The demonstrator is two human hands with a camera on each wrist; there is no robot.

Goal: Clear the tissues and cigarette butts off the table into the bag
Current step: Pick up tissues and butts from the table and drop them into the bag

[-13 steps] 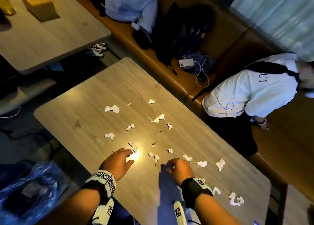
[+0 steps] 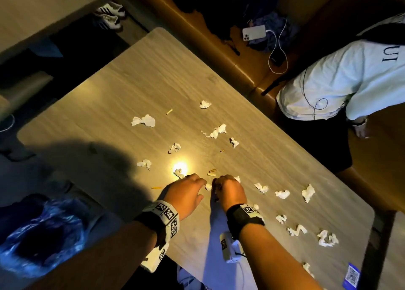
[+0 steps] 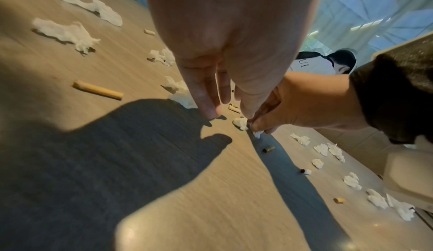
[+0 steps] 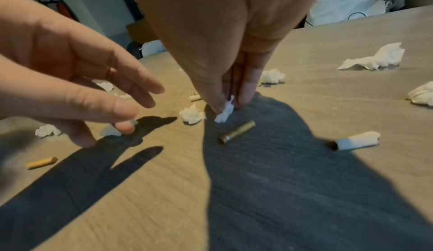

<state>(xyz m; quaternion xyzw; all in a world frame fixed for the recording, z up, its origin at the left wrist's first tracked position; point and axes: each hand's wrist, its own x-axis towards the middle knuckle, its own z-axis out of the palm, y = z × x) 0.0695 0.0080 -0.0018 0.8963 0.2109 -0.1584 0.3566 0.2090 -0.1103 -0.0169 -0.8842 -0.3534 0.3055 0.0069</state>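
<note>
The room is dim and warm-toned. A small bright glare spot sits on the table point(image 2: 131, 88) just beyond the left hand point(image 2: 186, 193), and the corners of the head view fall into near black. Left of that glare a broad soft shadow covers the wood. In both wrist views the hands throw hard dark shadows toward the camera across the table, and the palms nearest the lens are blurred. The bag point(image 2: 41, 235), left of the table, glows blue. Lines bend toward the edges in all views.
</note>
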